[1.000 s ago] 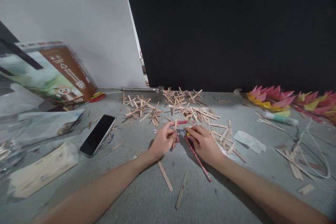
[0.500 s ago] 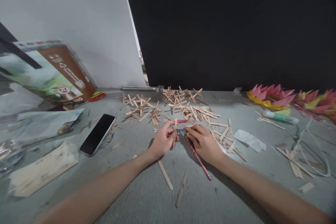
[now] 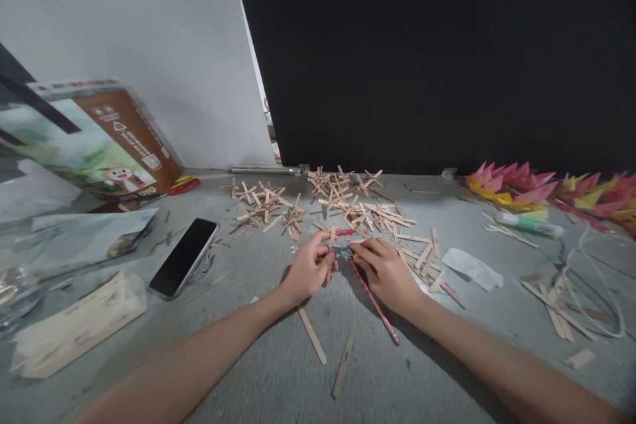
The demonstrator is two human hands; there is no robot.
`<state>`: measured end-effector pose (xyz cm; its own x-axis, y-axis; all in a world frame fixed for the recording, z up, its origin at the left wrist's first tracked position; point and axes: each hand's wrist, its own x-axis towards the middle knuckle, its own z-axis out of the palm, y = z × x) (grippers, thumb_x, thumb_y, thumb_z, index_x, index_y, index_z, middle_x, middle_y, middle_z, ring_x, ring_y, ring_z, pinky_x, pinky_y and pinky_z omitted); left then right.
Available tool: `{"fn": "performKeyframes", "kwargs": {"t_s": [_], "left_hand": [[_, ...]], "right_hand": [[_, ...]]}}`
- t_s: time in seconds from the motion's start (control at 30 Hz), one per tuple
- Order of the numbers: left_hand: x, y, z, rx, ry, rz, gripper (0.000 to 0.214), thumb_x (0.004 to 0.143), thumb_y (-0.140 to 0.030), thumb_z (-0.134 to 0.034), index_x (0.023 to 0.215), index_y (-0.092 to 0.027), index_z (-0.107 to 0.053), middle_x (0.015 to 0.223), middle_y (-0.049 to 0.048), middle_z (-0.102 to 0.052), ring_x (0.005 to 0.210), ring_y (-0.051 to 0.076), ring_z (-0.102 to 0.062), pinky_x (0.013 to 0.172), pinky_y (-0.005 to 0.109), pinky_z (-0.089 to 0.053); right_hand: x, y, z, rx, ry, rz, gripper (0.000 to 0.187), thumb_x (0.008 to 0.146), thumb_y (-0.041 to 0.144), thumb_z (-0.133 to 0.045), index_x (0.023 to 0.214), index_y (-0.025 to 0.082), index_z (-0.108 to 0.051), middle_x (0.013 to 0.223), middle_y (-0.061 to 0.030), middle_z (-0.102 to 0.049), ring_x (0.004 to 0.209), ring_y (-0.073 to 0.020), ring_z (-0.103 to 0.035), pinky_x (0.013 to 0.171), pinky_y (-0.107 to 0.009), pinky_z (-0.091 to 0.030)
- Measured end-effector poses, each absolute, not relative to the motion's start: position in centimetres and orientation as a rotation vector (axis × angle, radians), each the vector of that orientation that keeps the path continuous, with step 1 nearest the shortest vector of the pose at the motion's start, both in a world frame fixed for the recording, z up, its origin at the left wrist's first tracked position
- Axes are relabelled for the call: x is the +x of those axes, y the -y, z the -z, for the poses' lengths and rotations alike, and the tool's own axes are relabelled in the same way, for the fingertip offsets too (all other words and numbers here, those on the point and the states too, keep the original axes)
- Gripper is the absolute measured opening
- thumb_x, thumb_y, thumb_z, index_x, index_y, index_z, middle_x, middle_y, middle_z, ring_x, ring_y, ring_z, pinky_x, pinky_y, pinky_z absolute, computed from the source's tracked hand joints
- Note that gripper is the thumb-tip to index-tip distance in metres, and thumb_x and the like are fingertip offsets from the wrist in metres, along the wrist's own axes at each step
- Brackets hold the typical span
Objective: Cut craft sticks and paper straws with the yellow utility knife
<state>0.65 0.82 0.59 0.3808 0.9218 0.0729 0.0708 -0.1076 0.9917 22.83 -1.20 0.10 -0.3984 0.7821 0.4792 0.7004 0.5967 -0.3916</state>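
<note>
My left hand [image 3: 312, 264] pinches a wooden craft stick [image 3: 332, 236], which stands up from between the fingers. My right hand [image 3: 385, 268] is closed round a small craft knife [image 3: 342, 251] with a grey blade and a bit of yellow at the grip. The blade points left and meets the stick by my left fingertips; whether it cuts in is too small to tell. A pink pencil [image 3: 375, 305] lies beside my right hand, partly hidden by it. Just beyond the fingers is a red object [image 3: 344, 232]. Two loose sticks, one whole [image 3: 312, 336] and one with a dark notch [image 3: 344, 362], lie nearer me.
Crossed craft sticks [image 3: 268, 202] are heaped behind my hands, with loose sticks [image 3: 427, 258] to the right. A phone [image 3: 183, 257], scissors [image 3: 185, 185] and a printed bag [image 3: 119, 146] are left. Right are a glue stick [image 3: 530, 224], a white cable [image 3: 596, 278] and paper flowers [image 3: 514, 185].
My hands hold the stick and the knife in almost the same position. Only a very slight shift of the whole view shows.
</note>
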Motion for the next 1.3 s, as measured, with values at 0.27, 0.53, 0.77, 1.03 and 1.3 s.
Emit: {"fn": "performKeyframes", "kwargs": {"t_s": [0.27,0.53,0.77,1.03,1.3], "left_hand": [[0.79,-0.56,-0.9,1.498,-0.936,-0.898,0.031,0.097,-0.034,-0.059,0.123,-0.018,-0.053,0.061,-0.0052,-0.059,0.041,0.01,-0.051,0.044,0.02,-0.038],[0.83,-0.11,-1.26,1.457,-0.861,-0.89,0.071,0.093,-0.022,-0.056,0.159,-0.023,-0.029,0.063,-0.0066,-0.059,0.041,0.008,-0.046,0.044,0.016,-0.038],[0.68,-0.09,-1.44,1.53,-0.786,-0.786,0.068,0.093,-0.015,-0.053,0.159,-0.023,-0.037,0.063,-0.0045,-0.058,0.044,0.007,-0.045,0.046,0.017,-0.039],[0.64,-0.12,-1.32,1.553,-0.745,-0.791,0.07,0.095,-0.015,-0.052,0.162,-0.023,-0.033,0.061,-0.0049,-0.054,0.044,0.008,-0.043,0.046,0.017,-0.035],[0.6,-0.24,-0.85,1.589,-0.725,-0.821,0.068,0.095,-0.012,-0.05,0.161,-0.02,-0.036,0.06,-0.0045,-0.054,0.045,0.008,-0.045,0.048,0.017,-0.039]], "right_hand": [[22.87,1.26,-0.12,-1.141,2.208,-0.178,0.035,0.103,0.012,-0.048,0.131,0.025,-0.065,0.113,-0.0105,-0.068,0.102,-0.0278,-0.061,0.088,-0.046,-0.054],[23.01,1.12,0.02,-1.084,2.209,-0.166,0.039,0.1,0.008,-0.048,0.13,0.026,-0.066,0.112,-0.0106,-0.069,0.1,-0.027,-0.062,0.086,-0.044,-0.054],[23.02,1.3,-0.21,-1.04,2.255,-0.154,0.039,0.101,0.008,-0.045,0.131,0.026,-0.064,0.112,-0.0104,-0.068,0.105,-0.0279,-0.062,0.091,-0.046,-0.052],[22.92,1.42,-0.41,-1.007,2.272,-0.181,0.04,0.102,0.007,-0.043,0.132,0.025,-0.063,0.112,-0.0111,-0.067,0.107,-0.0288,-0.059,0.093,-0.049,-0.053],[22.86,1.41,-0.58,-1.001,2.267,-0.173,0.041,0.101,0.005,-0.046,0.132,0.024,-0.063,0.114,-0.0106,-0.068,0.109,-0.0286,-0.059,0.095,-0.049,-0.053]]}}
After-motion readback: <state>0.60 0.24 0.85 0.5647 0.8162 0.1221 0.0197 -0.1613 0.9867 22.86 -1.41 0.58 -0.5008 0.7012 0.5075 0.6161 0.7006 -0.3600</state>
